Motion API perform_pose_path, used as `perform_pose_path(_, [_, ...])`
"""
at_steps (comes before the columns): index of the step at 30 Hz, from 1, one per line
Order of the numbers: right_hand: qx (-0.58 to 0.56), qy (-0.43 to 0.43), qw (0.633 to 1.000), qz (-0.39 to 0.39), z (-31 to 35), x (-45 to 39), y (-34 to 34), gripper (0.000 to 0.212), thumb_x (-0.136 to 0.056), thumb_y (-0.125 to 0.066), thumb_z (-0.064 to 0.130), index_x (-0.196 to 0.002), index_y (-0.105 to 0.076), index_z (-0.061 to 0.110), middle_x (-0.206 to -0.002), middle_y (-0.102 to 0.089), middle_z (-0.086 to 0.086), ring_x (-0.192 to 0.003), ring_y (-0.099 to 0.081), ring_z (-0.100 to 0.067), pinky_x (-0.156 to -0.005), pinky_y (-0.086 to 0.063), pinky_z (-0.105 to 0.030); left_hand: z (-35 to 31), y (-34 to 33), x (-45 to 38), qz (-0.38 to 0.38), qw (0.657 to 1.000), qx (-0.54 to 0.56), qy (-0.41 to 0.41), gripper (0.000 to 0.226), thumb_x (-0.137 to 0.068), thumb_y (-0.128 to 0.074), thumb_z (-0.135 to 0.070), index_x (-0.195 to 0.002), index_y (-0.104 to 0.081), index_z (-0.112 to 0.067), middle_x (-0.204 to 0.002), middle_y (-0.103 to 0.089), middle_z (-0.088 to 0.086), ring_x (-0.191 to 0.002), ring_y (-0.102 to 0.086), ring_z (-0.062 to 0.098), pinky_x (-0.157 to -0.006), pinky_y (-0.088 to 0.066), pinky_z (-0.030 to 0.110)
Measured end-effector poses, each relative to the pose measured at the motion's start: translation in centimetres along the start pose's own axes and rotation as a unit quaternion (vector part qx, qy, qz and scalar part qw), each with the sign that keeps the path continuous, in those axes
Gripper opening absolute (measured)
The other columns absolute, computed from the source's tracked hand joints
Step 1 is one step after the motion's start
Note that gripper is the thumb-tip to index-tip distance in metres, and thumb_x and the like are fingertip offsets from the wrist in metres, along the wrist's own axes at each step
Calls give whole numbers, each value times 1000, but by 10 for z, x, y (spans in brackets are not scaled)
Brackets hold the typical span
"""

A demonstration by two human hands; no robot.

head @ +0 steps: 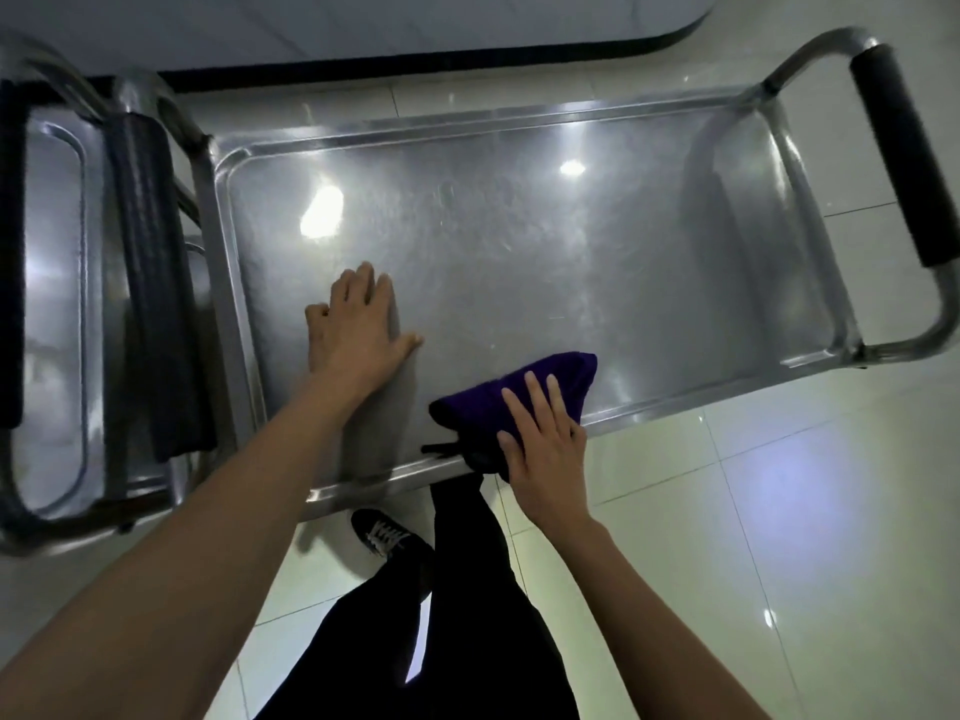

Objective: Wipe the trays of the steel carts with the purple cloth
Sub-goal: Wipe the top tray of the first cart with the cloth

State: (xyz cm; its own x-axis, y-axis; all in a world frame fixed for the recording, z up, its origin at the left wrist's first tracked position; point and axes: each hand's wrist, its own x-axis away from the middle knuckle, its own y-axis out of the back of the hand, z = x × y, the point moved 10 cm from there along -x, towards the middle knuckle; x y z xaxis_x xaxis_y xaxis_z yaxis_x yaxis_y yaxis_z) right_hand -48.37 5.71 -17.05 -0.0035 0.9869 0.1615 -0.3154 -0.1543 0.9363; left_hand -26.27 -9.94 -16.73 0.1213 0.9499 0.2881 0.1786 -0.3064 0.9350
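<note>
Top tray (519, 226) of the near steel cart (940, 309): purple cloth (483, 402) lies at the near rim, part draped over the edge. Right hand (545, 449) pressed flat on the cloth, fingers (532, 392) spread, not clenched. Left hand (358, 324) flat on tray, fingers extended, bracing the cart. Rec.: keep palm pressure even, overlapping passes to the far rim & corners, cloth bunched under the palm. Second cart (52, 304) to the left, wipe status n/k.

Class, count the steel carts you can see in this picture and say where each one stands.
2. One steel cart lies in the middle, under both hands; a second cart stands at the left edge, partly cut off. Others may be out of view.
</note>
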Motion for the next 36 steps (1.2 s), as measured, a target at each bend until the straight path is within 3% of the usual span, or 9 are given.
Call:
perform_pose_path(5, [39,75,996,-2,6,-35,11,50,-103,-33,42,-144,-53,25,-161,-35,-4,-152,-22,-28,-107,-37,-53,13,1,0,-3,1000,-15,7,78,-88,-50,-72,-151,-26,-35,-160,-14,6,-146,-11,38,-112,-26,57])
perform_pose_path(12, [1,48,999,-22,32,-138,7,47,-104,-38,44,-150,-45,33,-164,-28,0,-155,-12,-22,-111,-25,-49,25,-10,-1,-31,999,15,29,82,-90,-57,-64,-154,-30,-19,-164,-21,3,-150,-13,32,-117,-24,51])
perform_pose_path(17, [2,32,999,-39,66,-245,11,46,-105,-40,43,-150,-45,32,-163,-30,-2,-154,-13,-25,-110,-25,-50,26,-11,7,-55,996,36,63,85,-84,-70,-53,-150,-36,-13,-160,-27,11,-148,-15,29,-116,-21,46])
perform_pose_path(24, [16,71,997,-17,133,-372,7,47,-106,-35,44,-152,-40,35,-167,-19,0,-155,-4,-26,-111,-22,-48,34,-11,9,-58,991,59,104,77,-78,-70,-58,-146,-49,-27,-161,-28,9,-151,-17,35,-120,-13,56])
perform_pose_path(27, [24,82,996,-19,145,-385,6,48,-106,-34,43,-152,-39,34,-167,-20,0,-155,-5,-27,-110,-25,-48,42,-9,11,-65,988,61,127,78,-76,-65,-66,-144,-51,-31,-160,-31,7,-151,-19,35,-119,-14,62])
perform_pose_path(31, [22,92,995,-21,145,-372,8,49,-105,-34,42,-153,-38,33,-166,-22,-1,-155,-8,-27,-110,-27,-49,49,-8,16,-61,988,69,121,78,-81,-67,-60,-148,-48,-24,-162,-31,-1,-152,-19,27,-120,-20,58])
perform_pose_path(34, [21,107,994,-12,143,-343,4,48,-105,-34,40,-153,-38,33,-166,-23,2,-155,-8,-24,-111,-27,-47,51,-10,27,-29,991,65,113,79,-86,-68,-54,-153,-38,-27,-166,-20,-4,-154,-9,24,-123,-13,53])
perform_pose_path(36, [23,108,994,-4,136,-314,1,48,-105,-32,42,-153,-38,34,-165,-24,3,-155,-9,-22,-111,-29,-45,51,-14,30,13,993,62,97,80,-92,-58,-55,-158,-21,-31,-168,-2,-6,-155,6,21,-124,-4,50])
